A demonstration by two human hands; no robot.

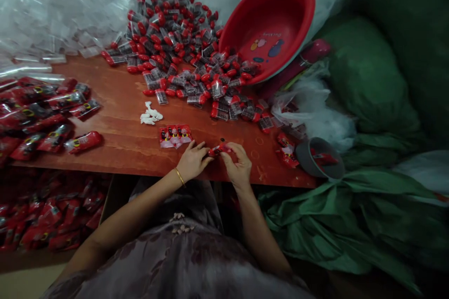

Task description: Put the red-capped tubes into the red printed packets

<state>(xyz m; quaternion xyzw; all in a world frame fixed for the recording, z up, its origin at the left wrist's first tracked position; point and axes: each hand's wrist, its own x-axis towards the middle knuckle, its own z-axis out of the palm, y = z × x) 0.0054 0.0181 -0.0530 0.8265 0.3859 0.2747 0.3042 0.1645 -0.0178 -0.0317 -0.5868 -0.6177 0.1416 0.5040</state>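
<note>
Both hands, left [192, 161] and right [238, 164], pinched a small red packet [218, 150] at its ends. It looked light, thin, crinkly and slippery; the edges gave the best grip.

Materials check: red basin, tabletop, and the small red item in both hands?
Red basin: looks like moulded plastic, glossy, with a smooth sheen and printed shapes inside. Tabletop: likely wood or laminate board, reddish-brown with grain streaks. Small red item, pinched between left hand and right hand: seemingly shiny plastic film; too small to be sure.
</note>
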